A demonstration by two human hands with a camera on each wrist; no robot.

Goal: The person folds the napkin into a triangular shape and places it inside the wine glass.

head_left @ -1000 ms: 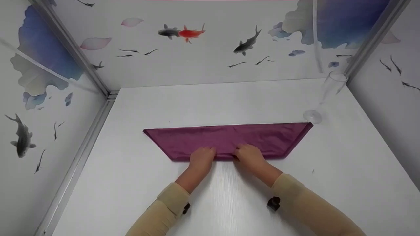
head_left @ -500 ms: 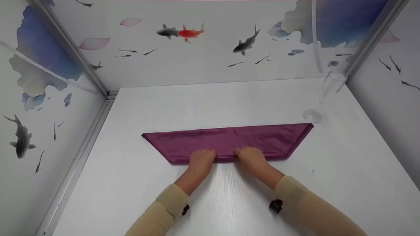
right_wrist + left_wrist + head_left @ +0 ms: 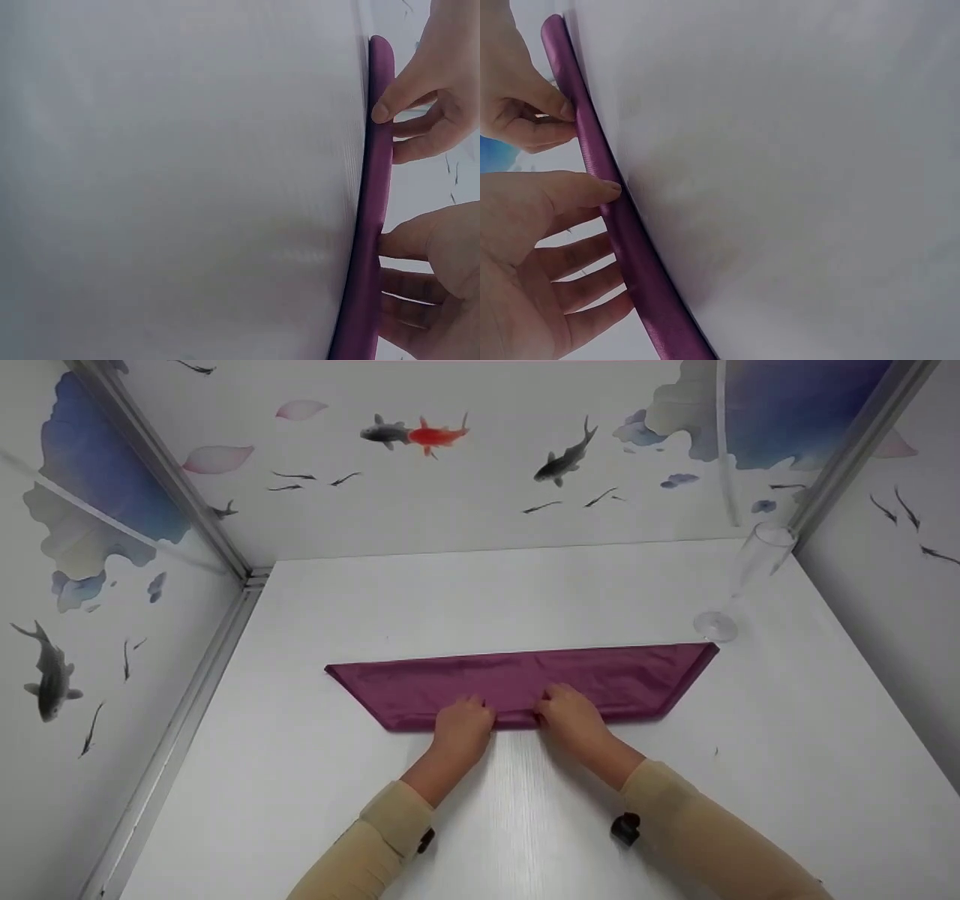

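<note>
A purple cloth napkin (image 3: 517, 679) lies on the white table, folded into a long shape with slanted ends. Its near edge forms a narrow roll, seen as a smooth purple band (image 3: 641, 259) in the left wrist view. My left hand (image 3: 463, 729) holds this roll left of its middle, thumb on the near side and fingers behind. Just to the right, my right hand (image 3: 574, 725) pinches the same roll between thumb and fingers. A short stretch of the roll shows between the hands. From above, the fingertips are partly hidden.
A clear stemmed glass (image 3: 761, 559) stands at the back right, its foot (image 3: 716, 626) close to the napkin's far right corner. White panels printed with fish border the table (image 3: 465, 596) at the back and both sides, with a metal rail (image 3: 176, 720) on the left.
The napkin's far left corner has shifted slightly towards me. My fingers stretched flatter over the roll half a second ago and are now drawn up again, the knuckles raised. The glass stays put.
</note>
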